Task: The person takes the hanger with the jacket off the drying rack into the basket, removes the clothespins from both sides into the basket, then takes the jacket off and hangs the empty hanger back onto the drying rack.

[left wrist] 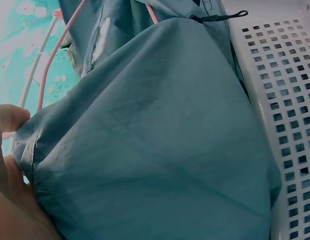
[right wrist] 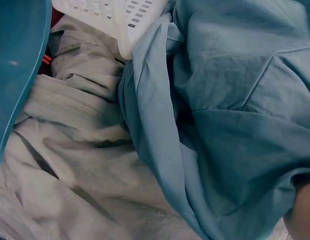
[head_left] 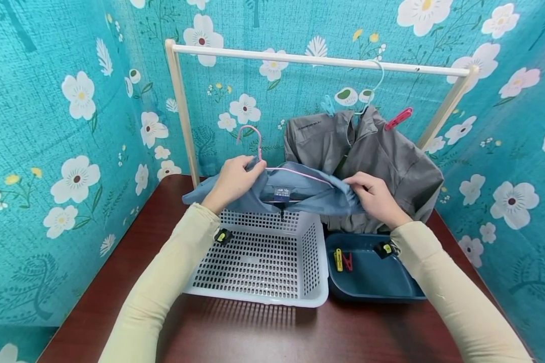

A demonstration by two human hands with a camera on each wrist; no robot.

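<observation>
Head: blue jacket (head_left: 315, 203) between left grip (head_left: 235, 180), right grip (head_left: 376, 195).

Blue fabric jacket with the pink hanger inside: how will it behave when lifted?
The blue fabric jacket is probably floppy, as it bunches and creases. It looks thin, so likely light for its size. Its shoulders may hold some shape, given the pink hanger inside.

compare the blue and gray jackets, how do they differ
The blue jacket is held in the left hand and right hand; the gray jacket hangs from the rail. The blue jacket has a pink hanger; the gray jacket, a light-blue hanger. The gray jacket wears clothespins; the blue jacket shows none. Both are on hangers.
</observation>
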